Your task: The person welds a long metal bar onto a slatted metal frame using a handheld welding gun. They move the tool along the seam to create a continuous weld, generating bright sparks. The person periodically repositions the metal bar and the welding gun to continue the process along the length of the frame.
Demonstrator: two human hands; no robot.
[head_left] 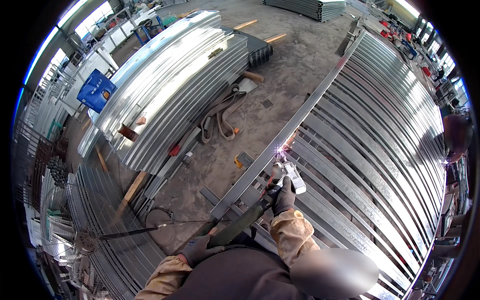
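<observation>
My right hand, in a dark glove, is closed around a welding torch with a pale boxy body. A bright violet-white arc glows at its tip, against the long steel edge bar of a large slatted metal frame. From the torch, a cable in a green sleeve runs back toward my body. My left hand, also gloved, is closed at the lower end of that sleeve, low in the view. Its fingers are partly hidden.
Stacked metal profiles stand to the left, with a blue bag beside them. A lifting strap and a small yellow-and-grey tool lie on the floor. Across the frame, at far right, another person in a dark helmet works near a bright spark.
</observation>
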